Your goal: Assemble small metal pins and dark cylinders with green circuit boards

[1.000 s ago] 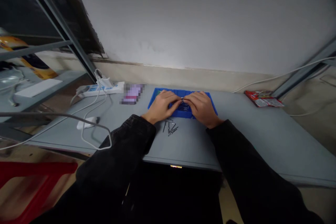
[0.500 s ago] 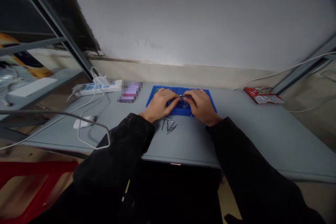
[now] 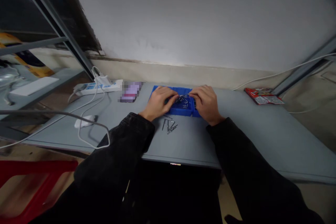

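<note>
Well, hands [image 3: 161, 102] over blue tray [image 3: 181, 112]; packet [image 3: 262, 97] lettering blurred.

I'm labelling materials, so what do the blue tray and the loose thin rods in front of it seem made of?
The blue tray: probably moulded plastic, fairly smooth, judging by its even colour. The thin rods: likely bare metal, perhaps steel, with a grey glint.

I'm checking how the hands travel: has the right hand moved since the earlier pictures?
Yes. Judged against the red packet, the right hand has shifted rightward, nearer the packet, its fingertips now farther from the left hand.
</note>
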`<action>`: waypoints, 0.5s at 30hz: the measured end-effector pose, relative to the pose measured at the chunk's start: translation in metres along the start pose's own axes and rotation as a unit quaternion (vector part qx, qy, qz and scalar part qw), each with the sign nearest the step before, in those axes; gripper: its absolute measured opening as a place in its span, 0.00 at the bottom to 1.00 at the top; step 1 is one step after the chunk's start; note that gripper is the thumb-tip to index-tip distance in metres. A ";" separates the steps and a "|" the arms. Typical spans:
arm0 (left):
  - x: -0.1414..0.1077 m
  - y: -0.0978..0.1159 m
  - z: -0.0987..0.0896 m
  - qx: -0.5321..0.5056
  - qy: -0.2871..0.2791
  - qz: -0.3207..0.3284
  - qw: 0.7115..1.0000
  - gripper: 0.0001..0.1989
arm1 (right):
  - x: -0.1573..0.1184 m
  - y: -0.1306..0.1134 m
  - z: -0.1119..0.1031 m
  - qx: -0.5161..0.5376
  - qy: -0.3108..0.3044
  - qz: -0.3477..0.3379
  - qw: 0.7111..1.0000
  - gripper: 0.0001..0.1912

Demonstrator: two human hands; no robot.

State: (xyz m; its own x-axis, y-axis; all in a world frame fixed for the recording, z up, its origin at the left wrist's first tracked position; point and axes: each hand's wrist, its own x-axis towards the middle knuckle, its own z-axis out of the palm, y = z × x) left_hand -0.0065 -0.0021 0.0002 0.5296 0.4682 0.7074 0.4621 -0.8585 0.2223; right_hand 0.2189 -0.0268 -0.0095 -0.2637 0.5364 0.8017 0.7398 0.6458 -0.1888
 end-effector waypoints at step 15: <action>-0.003 -0.002 0.003 0.007 0.080 -0.072 0.994 0.11 | -0.014 -0.058 0.012 0.045 -0.212 -0.177 0.960 0.13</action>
State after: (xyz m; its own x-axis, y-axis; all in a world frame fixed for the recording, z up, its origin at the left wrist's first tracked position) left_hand -0.0065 -0.0009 -0.0043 0.3388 0.5458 0.7663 0.5347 -0.7819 0.3205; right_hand 0.1723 -0.0657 -0.0168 -0.7307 0.4357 0.5255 0.5060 0.8625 -0.0116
